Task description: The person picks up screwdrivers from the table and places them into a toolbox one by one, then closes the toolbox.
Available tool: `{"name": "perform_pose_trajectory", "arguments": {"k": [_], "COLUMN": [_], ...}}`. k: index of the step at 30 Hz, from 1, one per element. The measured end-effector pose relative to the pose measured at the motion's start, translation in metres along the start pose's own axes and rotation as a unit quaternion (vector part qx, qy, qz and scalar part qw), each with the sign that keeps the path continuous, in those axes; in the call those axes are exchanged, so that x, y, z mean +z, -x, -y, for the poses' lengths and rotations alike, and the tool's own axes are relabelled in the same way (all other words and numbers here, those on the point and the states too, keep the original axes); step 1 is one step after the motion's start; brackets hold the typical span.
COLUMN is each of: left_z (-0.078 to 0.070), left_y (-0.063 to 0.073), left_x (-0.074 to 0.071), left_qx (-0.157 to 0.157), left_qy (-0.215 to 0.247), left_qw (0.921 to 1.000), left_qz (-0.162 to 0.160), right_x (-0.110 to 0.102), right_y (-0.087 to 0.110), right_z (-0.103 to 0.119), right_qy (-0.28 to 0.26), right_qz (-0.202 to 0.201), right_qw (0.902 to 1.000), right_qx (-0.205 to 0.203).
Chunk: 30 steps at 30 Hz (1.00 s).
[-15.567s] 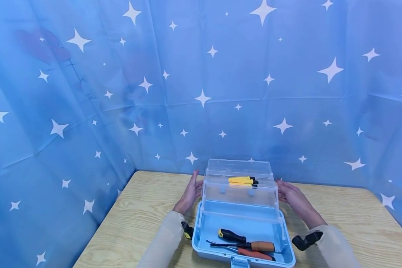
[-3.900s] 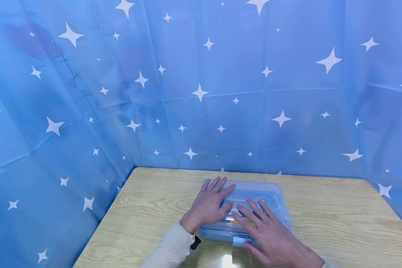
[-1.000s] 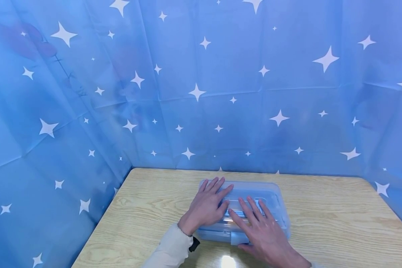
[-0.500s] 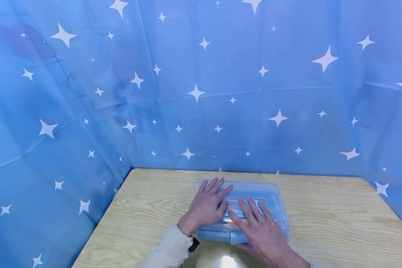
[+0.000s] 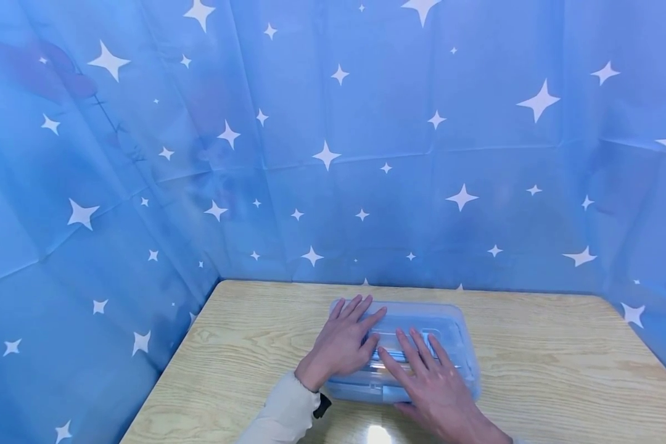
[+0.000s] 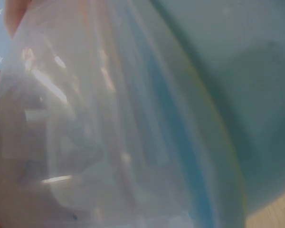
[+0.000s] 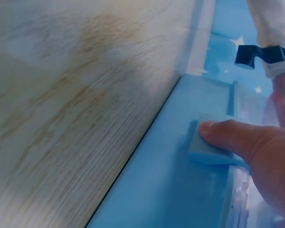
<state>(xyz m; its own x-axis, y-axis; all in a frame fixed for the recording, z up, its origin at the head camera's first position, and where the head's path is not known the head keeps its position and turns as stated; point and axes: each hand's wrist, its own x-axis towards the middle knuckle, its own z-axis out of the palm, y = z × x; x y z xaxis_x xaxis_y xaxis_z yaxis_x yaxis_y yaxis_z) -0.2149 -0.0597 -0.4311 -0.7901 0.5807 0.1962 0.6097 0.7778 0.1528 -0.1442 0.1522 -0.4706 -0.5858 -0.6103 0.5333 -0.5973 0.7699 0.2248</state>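
Observation:
A light blue toolbox [image 5: 456,330] with a clear lid stands closed on the table. My left hand [image 5: 338,344] lies spread over the left half of the lid, palm down. On its front right part rests my right hand [image 5: 435,390], the fingers straight and apart on the lid. In the right wrist view, the right thumb presses on the light blue latch [image 7: 210,153] at the front of the box, and the latch lies against the front wall. The left wrist view is filled by the blurred clear lid [image 6: 76,142] and blue side wall. The tools inside are mostly hidden.
The wooden table [image 5: 555,357] extends to both sides of the box. Behind it hangs a blue curtain [image 5: 388,203] with white stars. A black wrist camera strap [image 5: 322,405] shows at the left sleeve [image 5: 283,407].
Earlier the box stood open, screwdrivers inside and both hands at its raised trays. Later it was closed, its latch sticking out. Over the last second the latch has swung flatter under the right thumb.

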Motion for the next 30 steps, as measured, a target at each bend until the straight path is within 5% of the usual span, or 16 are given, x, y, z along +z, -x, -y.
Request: {"name": "perform_pose_trajectory", "arguments": {"k": [9,19,30], "left_z": [0.001,0.002,0.025], "left_y": [-0.006,-0.01,-0.006], "left_x": [0.005,0.003,-0.005], "left_qx": [0.007,-0.011,-0.045], "left_qy": [0.016,0.041,-0.024], "left_qw": [0.9998,0.9991,0.997], "left_qz": [0.003,0.0,-0.058], "right_x": [0.001,0.003,-0.006], "right_y": [0.002,-0.002,0.001], "right_z": [-0.004,-0.009,-0.037], "right_qy": [0.0,-0.03,-0.064], "right_qz": [0.008,-0.027,-0.028], "right_qw": [1.0,0.9992,0.9965], "right_qx": [0.003,0.007,0.045]}}
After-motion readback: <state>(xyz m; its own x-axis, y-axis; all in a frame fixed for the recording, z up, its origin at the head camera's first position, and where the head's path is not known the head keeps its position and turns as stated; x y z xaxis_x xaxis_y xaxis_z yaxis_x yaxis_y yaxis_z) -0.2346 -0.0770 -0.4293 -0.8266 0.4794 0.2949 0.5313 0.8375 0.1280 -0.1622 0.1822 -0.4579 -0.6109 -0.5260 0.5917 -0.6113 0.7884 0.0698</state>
